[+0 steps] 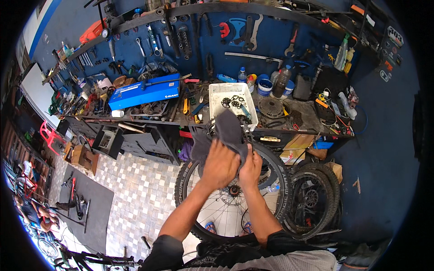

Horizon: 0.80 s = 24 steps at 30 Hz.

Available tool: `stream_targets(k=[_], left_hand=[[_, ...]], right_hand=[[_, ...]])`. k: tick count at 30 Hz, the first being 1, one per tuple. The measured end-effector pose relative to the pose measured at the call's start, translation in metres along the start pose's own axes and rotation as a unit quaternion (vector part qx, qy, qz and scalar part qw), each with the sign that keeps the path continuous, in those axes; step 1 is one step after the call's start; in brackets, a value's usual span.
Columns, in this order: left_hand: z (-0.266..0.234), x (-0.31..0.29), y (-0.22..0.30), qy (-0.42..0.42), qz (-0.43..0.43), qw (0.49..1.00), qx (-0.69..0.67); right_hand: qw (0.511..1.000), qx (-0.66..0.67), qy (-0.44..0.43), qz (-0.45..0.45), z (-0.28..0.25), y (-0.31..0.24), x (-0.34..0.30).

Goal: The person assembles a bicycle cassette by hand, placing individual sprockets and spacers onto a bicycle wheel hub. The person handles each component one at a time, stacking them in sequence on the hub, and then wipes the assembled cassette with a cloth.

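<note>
A dark grey cloth (229, 128) is bunched between my two hands in front of the bench. Closed on its lower part, my left hand (220, 166) is slightly blurred. My right hand (250, 168) grips the cloth's right fold, thumb upward. Whatever the cloth may wrap is hidden. Below my hands a bicycle wheel (284, 189) with a knobbly tyre stands upright, its spokes and hub showing between my forearms. Just beyond the cloth sits a white plastic basket (217, 90) on the bench, holding black toothed sprockets (236, 103) and other small parts.
A blue box (147, 93) lies left on the cluttered workbench. To the basket's right are a large cassette (270, 108), bottles and tubs. Tools hang on the blue wall. More tyres (334, 180) lean at right; a dark mat (97, 203) with tools lies on the tiled floor.
</note>
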<state>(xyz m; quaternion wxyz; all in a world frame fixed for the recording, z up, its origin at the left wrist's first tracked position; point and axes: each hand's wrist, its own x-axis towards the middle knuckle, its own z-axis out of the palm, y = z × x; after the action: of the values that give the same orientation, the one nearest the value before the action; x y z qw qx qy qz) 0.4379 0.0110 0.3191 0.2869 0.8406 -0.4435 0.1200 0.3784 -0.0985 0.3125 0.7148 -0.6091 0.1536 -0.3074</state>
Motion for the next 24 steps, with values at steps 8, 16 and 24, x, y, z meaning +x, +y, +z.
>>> stream_targets(k=[8,16,24], left_hand=[[-0.002,0.015,-0.038,0.084,-0.054,0.994,0.034],[-0.002,-0.015,-0.017,0.076,-0.041,0.996,0.015],[0.002,-0.03,-0.006,0.077,-0.032,0.994,-0.075]], right_hand=[[0.994,0.055,-0.037,0.084,-0.001,0.008,-0.032],[0.998,0.036,-0.032,0.029,-0.005,0.017,-0.023],[0.996,0.09,0.016,0.006,-0.006,0.019,-0.009]])
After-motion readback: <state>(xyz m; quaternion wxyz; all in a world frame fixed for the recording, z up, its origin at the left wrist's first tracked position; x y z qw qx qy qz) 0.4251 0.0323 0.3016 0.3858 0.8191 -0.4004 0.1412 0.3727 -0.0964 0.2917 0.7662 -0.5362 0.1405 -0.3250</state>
